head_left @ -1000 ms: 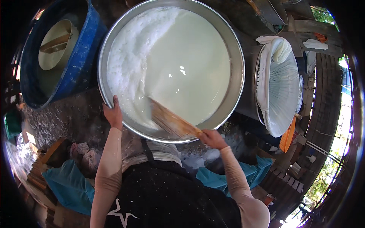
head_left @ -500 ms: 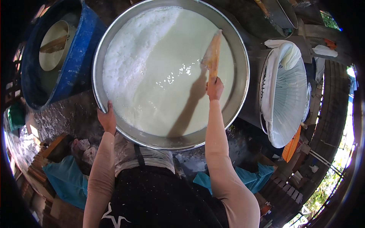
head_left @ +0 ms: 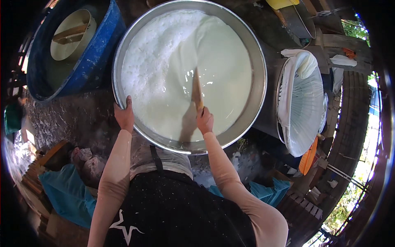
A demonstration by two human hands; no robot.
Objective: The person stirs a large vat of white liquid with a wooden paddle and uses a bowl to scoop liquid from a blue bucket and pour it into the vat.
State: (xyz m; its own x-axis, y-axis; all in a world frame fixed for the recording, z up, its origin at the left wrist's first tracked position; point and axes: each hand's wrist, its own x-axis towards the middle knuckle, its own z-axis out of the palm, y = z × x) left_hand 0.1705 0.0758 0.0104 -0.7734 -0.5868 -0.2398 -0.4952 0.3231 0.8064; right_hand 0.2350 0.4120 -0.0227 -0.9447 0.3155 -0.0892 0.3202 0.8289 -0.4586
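A wide round metal vat (head_left: 260, 92) stands in front of me, full of pale milky liquid (head_left: 226, 53). White foam (head_left: 150, 47) covers its left side and far edge. My right hand (head_left: 205, 120) is closed round the handle of a wooden paddle (head_left: 196, 86), whose blade points away from me. The blade's far end seems to dip into the liquid, near the vat's middle, and a swirl runs beyond it. At the near left, my left hand (head_left: 124, 117) grips the vat's rim, thumb on the upper side; its other fingers are mostly hidden.
Far left stands a blue tub (head_left: 98, 45) with a pale round bowl (head_left: 88, 37) in it, a wooden piece across the bowl. To the right is a vessel draped with white cloth (head_left: 306, 107), an orange object (head_left: 308, 158) beside it. A metal container (head_left: 297, 24) sits far right.
My right hand has swung the paddle leftward from the vat's right side to its middle. A swirl has appeared, and foam has spread along the far edge. My left hand stays on the rim.
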